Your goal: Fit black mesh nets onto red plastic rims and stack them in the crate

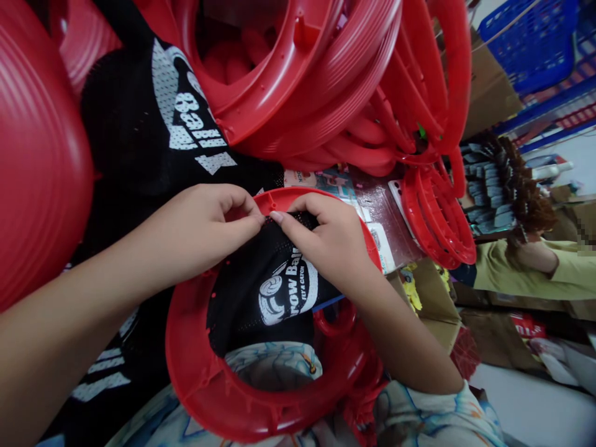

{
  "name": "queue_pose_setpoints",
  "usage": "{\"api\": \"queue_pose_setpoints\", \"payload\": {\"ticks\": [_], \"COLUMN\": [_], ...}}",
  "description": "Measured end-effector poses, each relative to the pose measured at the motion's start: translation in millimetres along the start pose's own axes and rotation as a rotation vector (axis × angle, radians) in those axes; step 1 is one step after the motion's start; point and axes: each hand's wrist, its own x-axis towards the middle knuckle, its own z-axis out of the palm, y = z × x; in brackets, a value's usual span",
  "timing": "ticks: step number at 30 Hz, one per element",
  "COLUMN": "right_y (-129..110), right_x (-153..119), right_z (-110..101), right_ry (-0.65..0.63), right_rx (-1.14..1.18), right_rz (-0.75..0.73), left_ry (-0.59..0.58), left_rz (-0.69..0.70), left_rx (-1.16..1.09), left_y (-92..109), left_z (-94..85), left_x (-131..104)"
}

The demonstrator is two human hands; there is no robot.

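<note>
A red plastic ring (200,379) rests over my lap, its ribbed inner side turned up. Across its opening lies a black mesh fabric piece (251,267) with white lettering. My left hand (209,230) pinches the fabric's upper edge near the ring's far rim. Close beside it, my right hand (326,230) pinches the same edge between thumb and fingers. The two thumbs almost meet there. More printed black mesh (125,124) is heaped to the left, beyond my left forearm.
Large red rings (307,93) are piled at the back, with narrower red rings (437,211) to their right. A big red round piece (37,155) stands at the left. On the right are a cardboard box (433,304), a blue basket (531,43) and another person's arm (531,257).
</note>
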Motion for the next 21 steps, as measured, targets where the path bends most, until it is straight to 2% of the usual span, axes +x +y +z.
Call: {"api": "queue_pose_setpoints", "payload": {"ticks": [10,18,21], "right_y": [-1.5,-8.5,-8.2], "right_x": [0.9,0.4,1.8], "right_z": [2.5,6.7,-0.5], "right_ry": [0.018,0.05,-0.013], "right_rx": [-0.045,-0.3,-0.191], "right_rz": [0.009,0.056,0.07], "left_ry": [0.056,0.091,0.101], "left_rz": [0.049,0.089,0.083], "left_rx": [0.083,0.142,0.149], "left_y": [0.6,0.9,1.2], "left_z": [1.6,3.0,3.8], "left_x": [0.1,-0.5,-2.0]}}
